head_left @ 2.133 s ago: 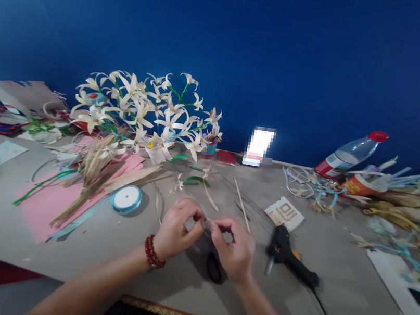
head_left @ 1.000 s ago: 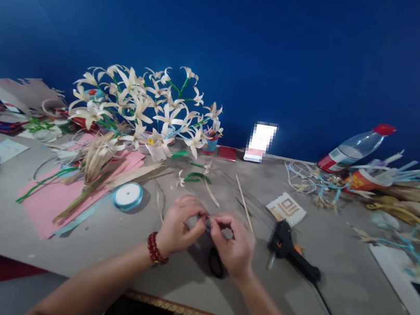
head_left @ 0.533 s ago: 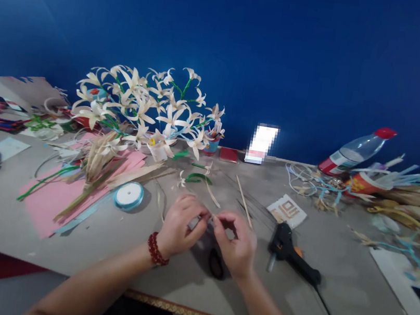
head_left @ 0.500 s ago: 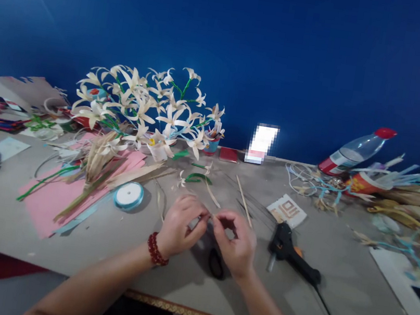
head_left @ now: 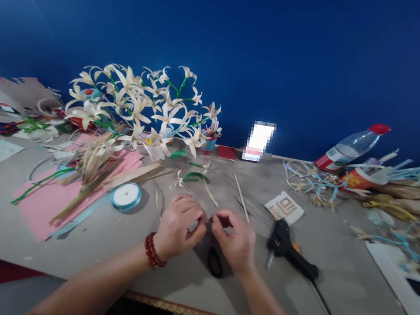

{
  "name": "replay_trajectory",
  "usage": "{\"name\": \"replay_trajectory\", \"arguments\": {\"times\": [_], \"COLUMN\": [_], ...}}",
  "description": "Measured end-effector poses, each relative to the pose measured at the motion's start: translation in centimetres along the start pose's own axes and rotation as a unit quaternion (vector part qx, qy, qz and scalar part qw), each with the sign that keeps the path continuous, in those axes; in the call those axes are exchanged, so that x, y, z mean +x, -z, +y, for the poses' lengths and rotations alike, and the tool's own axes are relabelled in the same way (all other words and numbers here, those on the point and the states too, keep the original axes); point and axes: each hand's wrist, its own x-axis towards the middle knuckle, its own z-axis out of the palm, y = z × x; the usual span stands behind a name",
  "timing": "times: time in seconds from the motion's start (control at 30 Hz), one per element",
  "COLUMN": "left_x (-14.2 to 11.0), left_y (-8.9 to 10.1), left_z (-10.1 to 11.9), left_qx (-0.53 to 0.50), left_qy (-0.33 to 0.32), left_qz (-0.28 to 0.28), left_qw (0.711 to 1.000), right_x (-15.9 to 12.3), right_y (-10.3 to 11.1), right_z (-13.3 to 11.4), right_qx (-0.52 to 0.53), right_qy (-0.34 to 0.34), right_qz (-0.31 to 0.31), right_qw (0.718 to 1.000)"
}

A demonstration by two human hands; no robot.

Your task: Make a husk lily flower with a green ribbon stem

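Observation:
My left hand [head_left: 180, 227], with a red bead bracelet at the wrist, is closed in a pinch above the grey table. Close to its right, my right hand [head_left: 235, 239] pinches too, the fingertips of both almost meeting. Whatever lies between the fingers is too small to make out. Beneath my right hand a black scissors handle [head_left: 215, 262] shows in part. Just beyond the hands lie a small white flower [head_left: 179, 178], a green stem piece [head_left: 196, 176] and a thin pale strip [head_left: 210, 193].
A black glue gun [head_left: 291, 248] with a cord lies on the right. Left of my hands are a blue ribbon spool [head_left: 126, 196] and pink paper [head_left: 34, 210] under dried husks. Many white flowers [head_left: 169, 113] stand at the back. A bottle [head_left: 347, 149] leans at the back right.
The fingertips of my two hands have parted slightly, with a narrow gap between them now. The whole view has shifted a little; the things on the table lie as before.

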Motion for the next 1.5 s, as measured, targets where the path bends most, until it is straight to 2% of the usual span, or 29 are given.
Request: {"name": "replay_trajectory", "arguments": {"times": [0.13, 0.3, 0.47, 0.57, 0.7, 0.77, 0.87, 0.97, 1.07, 1.23, 1.37, 1.5], "left_x": [-0.1, -0.1, 0.0, -0.1, -0.1, -0.1, -0.1, -0.1, -0.2, -0.2, -0.2, -0.2], "left_y": [0.1, 0.1, 0.0, -0.1, 0.1, 0.1, 0.0, -0.3, -0.3, 0.0, 0.0, -0.3], "left_z": [-0.3, -0.2, 0.0, -0.1, -0.2, -0.2, -0.2, -0.3, -0.3, -0.4, -0.4, -0.3], "left_qx": [-0.008, -0.014, -0.010, -0.017, -0.023, -0.025, -0.026, -0.024, -0.025, -0.028, -0.023, -0.017], "left_qy": [0.013, 0.005, -0.005, -0.006, 0.010, 0.012, 0.009, 0.005, -0.001, 0.019, 0.016, 0.009], "left_qz": [0.018, 0.001, -0.006, -0.005, 0.010, 0.005, -0.003, 0.000, 0.003, 0.028, 0.013, 0.005], "left_qw": [1.000, 1.000, 1.000, 1.000, 1.000, 1.000, 1.000, 1.000, 1.000, 0.999, 1.000, 1.000], "right_x": [0.5, 0.0, -0.2, 0.1, 0.6, 0.6, 0.1, -0.3, -0.2, 0.6, 0.4, -0.3], "right_y": [0.7, 0.1, -0.4, 0.2, 1.0, 1.0, 0.3, -0.5, -0.4, 0.9, 0.6, -0.7], "right_z": [0.5, -0.3, -0.2, 0.4, 0.6, 0.3, -0.2, -0.2, 0.5, 1.0, 0.1, -0.3], "right_qx": [0.005, 0.053, 0.042, 0.016, 0.019, 0.049, 0.080, 0.080, 0.058, 0.028, 0.084, 0.075], "right_qy": [-0.022, -0.005, 0.012, 0.014, -0.019, -0.022, -0.017, -0.023, -0.032, -0.055, -0.044, -0.053], "right_qz": [0.050, -0.050, -0.064, -0.042, 0.012, -0.012, -0.078, -0.094, -0.077, -0.014, -0.071, -0.102], "right_qw": [0.998, 0.997, 0.997, 0.999, 1.000, 0.998, 0.994, 0.992, 0.995, 0.998, 0.993, 0.991]}}
